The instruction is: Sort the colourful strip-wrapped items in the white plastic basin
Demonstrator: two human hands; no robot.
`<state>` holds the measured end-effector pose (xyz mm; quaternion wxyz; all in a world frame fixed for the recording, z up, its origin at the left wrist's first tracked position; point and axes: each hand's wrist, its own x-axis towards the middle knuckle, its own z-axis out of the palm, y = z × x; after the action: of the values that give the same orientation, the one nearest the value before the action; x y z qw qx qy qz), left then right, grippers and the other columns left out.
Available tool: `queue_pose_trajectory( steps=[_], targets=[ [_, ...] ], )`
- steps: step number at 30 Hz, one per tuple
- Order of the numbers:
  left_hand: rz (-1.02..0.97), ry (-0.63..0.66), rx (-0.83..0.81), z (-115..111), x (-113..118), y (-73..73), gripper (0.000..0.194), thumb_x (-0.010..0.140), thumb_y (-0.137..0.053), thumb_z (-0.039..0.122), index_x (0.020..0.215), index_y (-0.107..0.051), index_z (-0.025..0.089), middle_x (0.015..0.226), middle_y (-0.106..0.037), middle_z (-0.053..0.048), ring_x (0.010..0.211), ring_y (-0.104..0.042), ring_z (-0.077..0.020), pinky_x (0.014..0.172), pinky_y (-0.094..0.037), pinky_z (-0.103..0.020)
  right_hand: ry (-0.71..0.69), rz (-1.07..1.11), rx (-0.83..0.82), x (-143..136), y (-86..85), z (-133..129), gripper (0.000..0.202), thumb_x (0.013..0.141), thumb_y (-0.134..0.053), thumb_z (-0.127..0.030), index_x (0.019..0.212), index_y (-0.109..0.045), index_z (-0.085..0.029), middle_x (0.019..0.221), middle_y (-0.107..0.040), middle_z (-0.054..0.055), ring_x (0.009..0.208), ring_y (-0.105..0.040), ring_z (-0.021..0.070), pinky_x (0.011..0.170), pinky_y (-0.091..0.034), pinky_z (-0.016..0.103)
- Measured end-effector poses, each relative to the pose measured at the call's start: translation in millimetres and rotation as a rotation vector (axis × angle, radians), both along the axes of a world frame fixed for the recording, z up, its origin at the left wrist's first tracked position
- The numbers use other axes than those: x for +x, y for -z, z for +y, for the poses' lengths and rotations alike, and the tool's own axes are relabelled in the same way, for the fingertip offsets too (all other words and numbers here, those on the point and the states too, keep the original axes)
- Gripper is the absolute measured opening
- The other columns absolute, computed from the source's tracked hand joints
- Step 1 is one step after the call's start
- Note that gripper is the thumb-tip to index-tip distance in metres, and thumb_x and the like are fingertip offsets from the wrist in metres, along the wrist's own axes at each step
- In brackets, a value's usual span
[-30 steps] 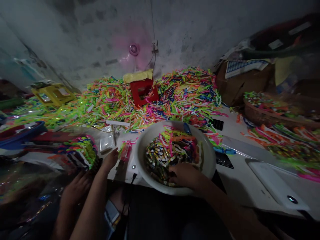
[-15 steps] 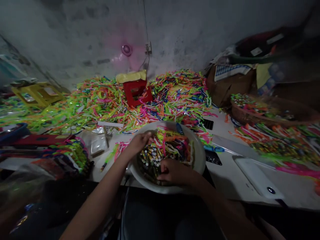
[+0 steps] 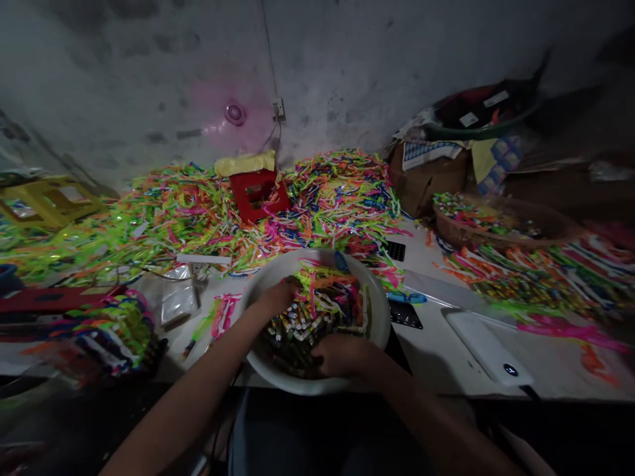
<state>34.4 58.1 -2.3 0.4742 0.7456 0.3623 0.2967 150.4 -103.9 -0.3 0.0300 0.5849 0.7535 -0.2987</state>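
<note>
A pale round basin point(image 3: 381, 307) stands in front of me, holding many short banded tubes point(image 3: 297, 324) and bright pink, green, orange and white strips point(image 3: 317, 281). My left hand point(image 3: 282, 295) is over the basin's left side, its fingers curled in at the edge of the strips and tubes; its fingertips are dark and hard to make out. Low in the basin at the front right, my right hand point(image 3: 342, 354) has its fingers closed in among the tubes. What either hand grips is hidden.
Behind the basin lies a wide heap of colourful strips point(image 3: 342, 192) with a red stool point(image 3: 258, 195) in it. To the right are a white power bank-like device point(image 3: 486, 347), a dark phone-like slab point(image 3: 405, 315) and a brown basin point(image 3: 510, 225). A clear plastic packet point(image 3: 178, 297) lies left.
The view has turned slightly right, so everything sits further left. My left hand has sunk towards the basin's contents, and my right hand has reached down into the tubes at the front.
</note>
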Motion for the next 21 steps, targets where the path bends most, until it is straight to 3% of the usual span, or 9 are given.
queue_pose_trajectory(
  steps=[3, 6, 9, 13, 17, 21],
  targets=[
    [0.092, 0.032, 0.023, -11, -14, -11.9, 0.012, 0.061, -0.062, 0.011, 0.063, -0.069, 0.020, 0.061, -0.065, -0.003, 0.062, -0.058, -0.0197, 0.071, -0.041, -0.028, 0.077, 0.038, 0.079, 3, -1.8, -6, 0.020, 0.066, -0.058, -0.016, 0.083, -0.067, -0.016, 0.076, -0.068, 0.007, 0.062, -0.058, 0.0188, 0.050, -0.034, 0.023],
    [0.068, 0.019, 0.008, -34, -30, -22.1, 0.016, 0.071, -0.054, 0.022, 0.072, -0.070, 0.019, 0.073, -0.068, -0.004, 0.070, -0.059, -0.0196, 0.069, -0.042, -0.027, 0.214, 0.183, 0.239, 6, -7.6, -13, 0.020, 0.077, -0.054, -0.026, 0.094, -0.061, -0.018, 0.087, -0.066, 0.005, 0.076, -0.059, 0.0175, 0.062, -0.038, 0.023],
    [-0.123, -0.013, -0.113, -64, -40, -26.0, 0.021, 0.071, -0.061, 0.030, 0.086, -0.067, 0.017, 0.076, -0.067, -0.003, 0.069, -0.058, -0.0160, 0.064, -0.043, -0.023, 0.393, 0.483, 0.351, 11, -9.9, -15, 0.030, 0.084, -0.047, -0.033, 0.110, -0.051, -0.019, 0.090, -0.065, 0.004, 0.078, -0.058, 0.0165, 0.068, -0.041, 0.026],
    [-0.429, -0.055, -0.395, -94, -38, -26.1, 0.056, 0.064, -0.071, 0.027, 0.117, -0.053, 0.019, 0.074, -0.065, 0.000, 0.061, -0.057, -0.0104, 0.057, -0.043, -0.018, 0.533, 0.736, 0.410, 17, -7.2, -18, 0.029, 0.082, -0.051, -0.032, 0.108, -0.053, -0.020, 0.096, -0.062, 0.004, 0.090, -0.057, 0.0181, 0.078, -0.043, 0.029],
    [-0.573, -0.161, -0.623, -103, -30, -21.8, 0.047, 0.060, -0.075, 0.024, 0.105, -0.061, 0.019, 0.080, -0.065, 0.000, 0.061, -0.057, -0.0063, 0.056, -0.045, -0.014, 0.597, 0.843, 0.485, 14, -5.0, -29, 0.020, 0.083, -0.049, -0.032, 0.099, -0.050, -0.020, 0.095, -0.059, 0.003, 0.092, -0.055, 0.0161, 0.083, -0.042, 0.028],
    [-0.664, -0.268, -0.738, -104, -27, -16.1, 0.035, 0.058, -0.076, 0.021, 0.091, -0.065, 0.018, 0.082, -0.067, 0.001, 0.064, -0.059, -0.0054, 0.060, -0.050, -0.014, 0.596, 0.760, 0.494, 0, -2.7, -38, 0.021, 0.089, -0.040, -0.034, 0.103, -0.047, -0.021, 0.086, -0.058, 0.002, 0.080, -0.055, 0.0145, 0.073, -0.043, 0.025]
  ],
)
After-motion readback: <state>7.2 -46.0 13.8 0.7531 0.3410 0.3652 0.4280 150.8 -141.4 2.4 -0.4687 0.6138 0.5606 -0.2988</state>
